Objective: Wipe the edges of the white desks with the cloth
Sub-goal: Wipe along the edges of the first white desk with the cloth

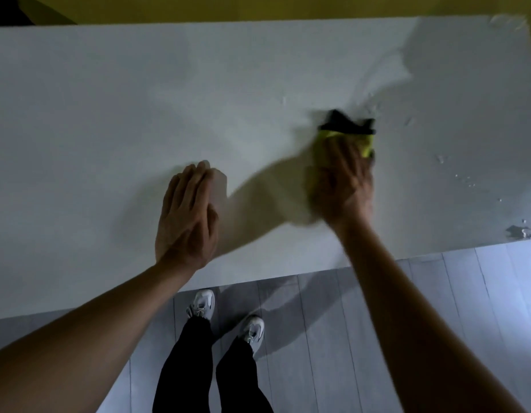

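Observation:
A white desk (109, 114) fills the upper part of the head view. My right hand (343, 186) presses flat on a yellow and black cloth (352, 132) on the desk top, right of the middle; the hand covers most of the cloth and looks blurred. My left hand (187, 213) rests flat on the desk, fingers straight and together, holding nothing. The desk's near edge (273, 272) runs slanted below both hands.
Wet streaks and droplets (464, 177) lie on the desk's right part, with a chipped or wet spot (520, 232) at the near right edge. A yellow wall (258, 7) is behind the desk. My legs and white shoes (225, 320) stand on grey plank floor.

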### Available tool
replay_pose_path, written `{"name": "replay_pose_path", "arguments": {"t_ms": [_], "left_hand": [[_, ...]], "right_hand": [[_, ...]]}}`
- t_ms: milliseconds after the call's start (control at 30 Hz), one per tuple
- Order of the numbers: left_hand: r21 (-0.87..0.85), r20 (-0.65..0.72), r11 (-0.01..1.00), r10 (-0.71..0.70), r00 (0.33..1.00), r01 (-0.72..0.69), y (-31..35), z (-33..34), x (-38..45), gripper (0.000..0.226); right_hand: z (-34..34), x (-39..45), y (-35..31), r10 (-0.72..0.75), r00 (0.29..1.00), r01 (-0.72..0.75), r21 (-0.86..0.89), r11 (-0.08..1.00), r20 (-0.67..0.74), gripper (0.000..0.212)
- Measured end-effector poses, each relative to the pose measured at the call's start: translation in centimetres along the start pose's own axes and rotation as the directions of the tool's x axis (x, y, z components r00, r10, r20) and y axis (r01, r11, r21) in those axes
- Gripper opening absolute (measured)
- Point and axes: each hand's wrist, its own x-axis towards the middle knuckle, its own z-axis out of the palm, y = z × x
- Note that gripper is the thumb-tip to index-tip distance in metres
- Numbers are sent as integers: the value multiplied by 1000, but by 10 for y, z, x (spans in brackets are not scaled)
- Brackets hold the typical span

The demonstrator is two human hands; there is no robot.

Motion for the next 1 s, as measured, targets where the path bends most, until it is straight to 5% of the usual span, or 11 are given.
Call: {"name": "replay_pose_path", "arguments": {"t_ms": [100,200,400,600,767,933,1000], "left_hand": [[-1,-1,1000,-10,1000,10,2,1,-1,59],[11,-6,1000,-21,1000,21,3,2,-1,59],[16,-13,1000,-8,1000,8,1,2,-1,60],[11,-13,999,-47,999,47,1,4,0,59],[1,52,998,-64,997,64,5,-5,3,64],[-9,59,995,-94,994,95,6,-3,3,64],[-13,65,995,-99,993,100,6,-2,3,64]], "right_hand": [[-18,8,35,242,970,-242,-37,970,1,59],[-9,13,22,297,954,-298,-42,954,-38,61],[35,-15,-85,-234,972,232,136,963,1,46],[39,-13,-100,-466,872,438,187,879,148,50],[30,28,-43,-144,987,148,62,987,-67,54],[30,77,-16,228,972,-229,-17,973,-52,65],[40,86,-35,211,974,-212,-5,977,-79,64]]}}
